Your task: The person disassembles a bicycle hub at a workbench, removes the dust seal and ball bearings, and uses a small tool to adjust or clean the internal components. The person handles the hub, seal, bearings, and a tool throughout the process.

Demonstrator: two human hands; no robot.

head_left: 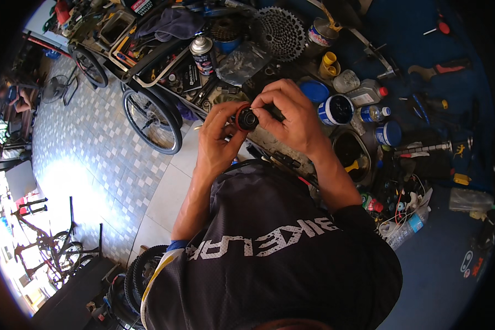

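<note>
Above the near edge of the cluttered bench, my left hand [219, 133] is closed round a round black part with a red rim [248, 119]. The part looks like a bicycle hub piece; its ringed black face is turned up. My right hand [289, 114] meets it from the right, thumb and fingertips pinched against its edge. Any smaller piece between those fingertips is hidden. A clear plastic bag [243, 63] and a spray can [203, 55] lie and stand just beyond my hands.
A large cassette sprocket [280, 34] lies at the back. To the right stand an open blue-and-white tub [336, 110], a grey bottle [368, 93] and a basin with a yellow brush [356, 165]. Tools hang on the blue board. Bicycle wheels [150, 119] stand left on the tiled floor.
</note>
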